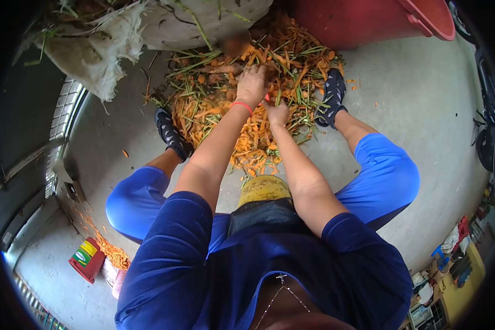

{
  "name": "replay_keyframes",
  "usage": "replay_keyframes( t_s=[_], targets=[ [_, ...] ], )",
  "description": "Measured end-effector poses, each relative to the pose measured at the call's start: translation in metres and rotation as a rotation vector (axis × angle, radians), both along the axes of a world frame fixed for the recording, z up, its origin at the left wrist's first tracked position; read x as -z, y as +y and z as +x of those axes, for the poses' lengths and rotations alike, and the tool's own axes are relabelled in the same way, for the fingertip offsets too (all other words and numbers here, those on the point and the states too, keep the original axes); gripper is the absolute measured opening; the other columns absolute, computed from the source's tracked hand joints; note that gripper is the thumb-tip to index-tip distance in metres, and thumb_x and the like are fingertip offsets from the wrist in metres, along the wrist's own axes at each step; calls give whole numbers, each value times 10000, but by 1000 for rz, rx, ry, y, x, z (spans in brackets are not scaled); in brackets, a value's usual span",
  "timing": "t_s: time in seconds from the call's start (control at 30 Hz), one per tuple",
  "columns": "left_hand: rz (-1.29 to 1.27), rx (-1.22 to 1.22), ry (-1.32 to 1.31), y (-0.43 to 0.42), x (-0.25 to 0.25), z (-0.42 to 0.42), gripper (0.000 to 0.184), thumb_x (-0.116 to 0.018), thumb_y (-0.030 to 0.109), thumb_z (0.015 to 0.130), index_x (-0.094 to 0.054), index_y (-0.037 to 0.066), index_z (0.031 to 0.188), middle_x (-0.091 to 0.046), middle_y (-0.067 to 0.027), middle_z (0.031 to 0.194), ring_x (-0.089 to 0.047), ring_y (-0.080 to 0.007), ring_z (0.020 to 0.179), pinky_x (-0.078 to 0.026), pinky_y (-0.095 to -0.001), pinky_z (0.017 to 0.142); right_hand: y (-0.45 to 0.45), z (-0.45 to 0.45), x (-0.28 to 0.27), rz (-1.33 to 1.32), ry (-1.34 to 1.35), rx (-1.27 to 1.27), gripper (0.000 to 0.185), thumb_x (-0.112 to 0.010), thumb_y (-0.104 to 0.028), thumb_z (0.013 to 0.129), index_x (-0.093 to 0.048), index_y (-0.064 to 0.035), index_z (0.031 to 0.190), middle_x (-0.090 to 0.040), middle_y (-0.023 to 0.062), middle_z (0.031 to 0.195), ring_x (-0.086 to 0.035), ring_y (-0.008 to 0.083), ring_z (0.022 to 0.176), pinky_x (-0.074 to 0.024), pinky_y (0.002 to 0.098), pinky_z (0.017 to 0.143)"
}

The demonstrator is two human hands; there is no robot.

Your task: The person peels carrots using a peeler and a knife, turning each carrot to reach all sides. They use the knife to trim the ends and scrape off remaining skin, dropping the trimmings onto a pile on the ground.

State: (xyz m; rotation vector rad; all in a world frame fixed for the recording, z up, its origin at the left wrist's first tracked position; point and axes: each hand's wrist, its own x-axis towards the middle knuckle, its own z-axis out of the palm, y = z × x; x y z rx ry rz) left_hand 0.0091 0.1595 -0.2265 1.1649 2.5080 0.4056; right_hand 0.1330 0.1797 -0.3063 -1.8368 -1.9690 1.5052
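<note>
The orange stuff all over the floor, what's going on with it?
A person is bent over a big pile of orange peelings and green stalks, with a foot on each side. Both hands are low over it, close together: the left hand, with a red band at the wrist, is a bit farther out than the right hand. Something small and red shows by the right hand, but I can't tell what either hand grips. A big red tub is just past the pile.

L hand, R hand, amid scraps; tub
</note>
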Motion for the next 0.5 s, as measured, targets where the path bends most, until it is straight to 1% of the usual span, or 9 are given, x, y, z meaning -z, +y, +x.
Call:
replay_keyframes(
  t_s=[0.03, 0.13, 0.23, 0.3, 0.33, 0.37, 0.4, 0.43, 0.5],
  targets=[
    [-182, 73, 50, 12, 0, -1, 505, -581, 115, 825, -444, 57, 1308, -491, -147, 1299, -439, -320, 1228, -364, -430, 1013, 1, 1, -8, -46, 22, 58, 364, -760, -324, 768, -607, -36, 929, -650, 64, 836, -607, 208, 732, -458, 352, 703],
    [-349, 101, 156, 30, 18, 0, 593, -586, 149, 834, -363, 78, 1378, -448, -114, 1359, -417, -284, 1265, -309, -475, 1036, -2, 16, -25, -134, 112, 219, 298, -728, -289, 808, -578, -41, 880, -611, 49, 775, -563, 193, 667, -449, 343, 673],
    [-287, 82, 187, 38, 37, -1, 574, -560, 181, 861, -354, 87, 1388, -443, -108, 1367, -405, -285, 1275, -273, -501, 1037, -4, 43, 17, -65, 299, 354, 264, -692, -270, 846, -557, -46, 878, -587, 51, 793, -530, 197, 644, -449, 351, 678],
    [-349, 28, 77, 47, 19, -8, 629, -584, 290, 835, -356, 97, 1389, -476, -123, 1332, -438, -303, 1236, -244, -509, 1043, -5, 59, 41, 15, 457, 441, 256, -687, -260, 853, -554, -48, 904, -569, 33, 775, -520, 175, 632, -446, 343, 657],
    [-332, -1, 34, 46, 3, -8, 662, -602, 316, 817, -353, 98, 1391, -489, -127, 1317, -450, -308, 1222, -244, -511, 1044, 4, 56, 2, -149, 489, 538, 257, -691, -246, 851, -552, -44, 927, -550, 17, 770, -515, 148, 653, -442, 325, 640],
    [-317, -33, -8, 41, -4, -7, 696, -619, 341, 799, -349, 99, 1393, -503, -130, 1301, -461, -313, 1207, -245, -514, 1045, 9, 55, 11, -86, 546, 579, 224, -708, -175, 829, -531, -54, 897, -480, -45, 660, -363, 45, 468, -276, 221, 414],
    [-184, -109, -7, 33, -2, -9, 727, -651, 398, 748, -400, 86, 1355, -572, -131, 1209, -476, -324, 1188, -208, -543, 1060, 14, 56, 1, -156, 536, 609, 219, -699, -175, 834, -531, -57, 910, -486, -41, 655, -372, 47, 459, -281, 221, 409],
    [-3, -185, -40, 25, -31, -9, 639, -694, 371, 733, -509, 48, 1253, -630, -144, 1103, -542, -312, 1127, -320, -497, 1030, 21, 53, -13, -224, 533, 637, 214, -690, -175, 840, -531, -60, 924, -492, -38, 651, -380, 49, 449, -286, 221, 405],
    [496, -395, -181, -9, -21, -13, 525, -734, 352, 728, -601, 14, 1106, -667, -144, 993, -628, -263, 959, -463, -378, 884, 25, 50, -14, -225, 566, 596, 206, -680, -170, 844, -527, -63, 931, -504, -27, 651, -404, 59, 444, -298, 227, 400]
  ],
)
